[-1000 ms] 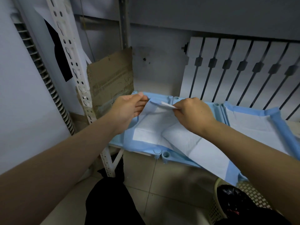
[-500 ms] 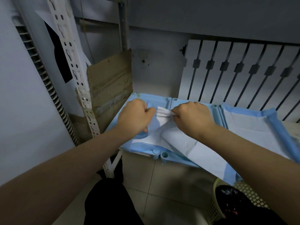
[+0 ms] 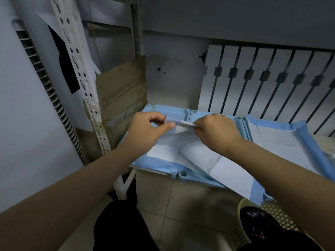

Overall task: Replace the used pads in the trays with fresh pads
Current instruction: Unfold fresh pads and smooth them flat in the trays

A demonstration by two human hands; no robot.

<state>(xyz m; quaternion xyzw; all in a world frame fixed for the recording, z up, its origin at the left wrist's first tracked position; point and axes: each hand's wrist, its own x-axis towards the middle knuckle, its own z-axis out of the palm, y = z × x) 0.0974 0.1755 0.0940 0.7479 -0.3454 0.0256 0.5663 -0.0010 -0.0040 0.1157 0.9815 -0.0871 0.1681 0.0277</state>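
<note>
At centre, pad (image 3: 199,156) white with a faint quilted grid, edged in mid blue. Trays (image 3: 179,115) pale sky blue. At 3 o'clock, second pad (image 3: 272,140) white, blue-bordered too. At 10 o'clock, cardboard (image 3: 121,91) dull brown. At 1 o'clock, panel (image 3: 235,78) white with dark vertical slits and dark knots. At 5 o'clock, basket (image 3: 272,214) cream, lattice-holed, around a glossy black bag (image 3: 253,220).

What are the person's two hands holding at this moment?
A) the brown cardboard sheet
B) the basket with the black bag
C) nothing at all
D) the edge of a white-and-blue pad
D: the left hand and the right hand both pinch a folded edge of the pad, which lies over the light blue tray.
</note>
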